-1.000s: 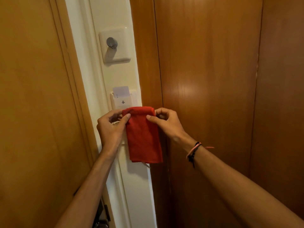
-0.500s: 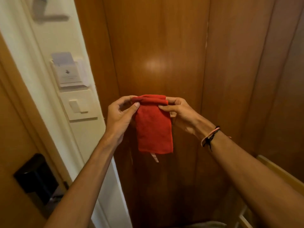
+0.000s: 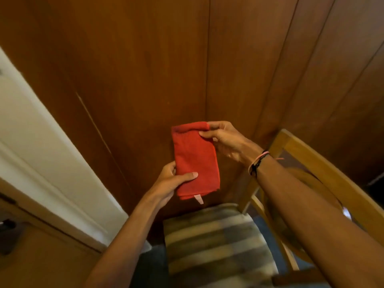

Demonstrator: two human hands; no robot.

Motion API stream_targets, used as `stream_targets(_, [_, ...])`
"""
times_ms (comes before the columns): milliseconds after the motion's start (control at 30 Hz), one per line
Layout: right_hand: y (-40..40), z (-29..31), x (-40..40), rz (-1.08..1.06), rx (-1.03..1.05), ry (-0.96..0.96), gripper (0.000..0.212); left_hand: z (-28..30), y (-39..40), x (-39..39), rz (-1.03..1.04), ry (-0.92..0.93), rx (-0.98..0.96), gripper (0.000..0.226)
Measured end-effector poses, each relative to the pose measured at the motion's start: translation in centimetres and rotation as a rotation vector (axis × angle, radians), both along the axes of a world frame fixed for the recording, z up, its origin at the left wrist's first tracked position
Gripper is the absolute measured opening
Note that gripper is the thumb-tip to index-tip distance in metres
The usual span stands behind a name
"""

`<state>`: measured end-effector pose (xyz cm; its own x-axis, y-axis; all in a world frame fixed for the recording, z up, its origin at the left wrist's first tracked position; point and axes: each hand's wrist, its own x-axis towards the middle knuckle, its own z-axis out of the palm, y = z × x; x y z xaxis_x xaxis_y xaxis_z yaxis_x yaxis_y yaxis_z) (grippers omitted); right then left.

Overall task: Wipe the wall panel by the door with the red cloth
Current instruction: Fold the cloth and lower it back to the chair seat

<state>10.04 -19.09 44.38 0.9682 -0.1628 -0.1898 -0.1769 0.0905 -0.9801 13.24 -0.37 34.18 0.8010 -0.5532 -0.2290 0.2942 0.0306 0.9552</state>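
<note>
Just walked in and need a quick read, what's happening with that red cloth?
A person holds a folded red cloth in both bare hands, in front of wooden wall panelling. The right hand pinches its top edge; the left hand grips its lower side. The cloth is not touching any surface. A cushioned chair sits below.

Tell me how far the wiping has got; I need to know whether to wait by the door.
Nothing shows wiped so far. In hand: the folded red cloth is held off the wall, left hand gripping its lower edge, right hand pinching its top corner, above a striped chair seat. Left: pressing the cloth to the wood wall panel and wiping; it touches none yet.
</note>
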Motion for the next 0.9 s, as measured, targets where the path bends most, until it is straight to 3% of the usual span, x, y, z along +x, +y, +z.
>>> stream_targets(200, [-2.6, -13.7, -1.7, -0.046, -0.161, 0.326, 0.021, -11.4, -2.1, -4.5, 0.057, 0.327, 0.263, 0.042])
stream_targets(300, [-3.0, -21.3, -3.2, -0.123, -0.227, 0.452, 0.030, -17.3, -3.0, -6.6, 0.066, 0.452, 0.353, 0.038])
stream_targets(400, [-2.7, -27.9, -4.6, -0.198, -0.220, 0.533, 0.024, -21.3, -3.4, -8.7, 0.115, 0.576, 0.392, 0.044])
stream_targets(633, [-1.1, -37.7, -8.8, -0.262, 0.016, 0.722, 0.041, -29.5, -3.1, -12.9, 0.150, 0.621, 0.407, 0.048])
stream_targets(767, [-0.9, -40.0, -9.8, -0.163, 0.090, 0.797, 0.022, -33.0, -2.3, -14.5, 0.094, 0.462, 0.484, 0.043])
stream_targets(900, [-0.4, -41.6, -10.5, -0.108, 0.135, 0.842, 0.021, -35.5, -1.5, -15.6, 0.010, 0.440, 0.590, 0.056])
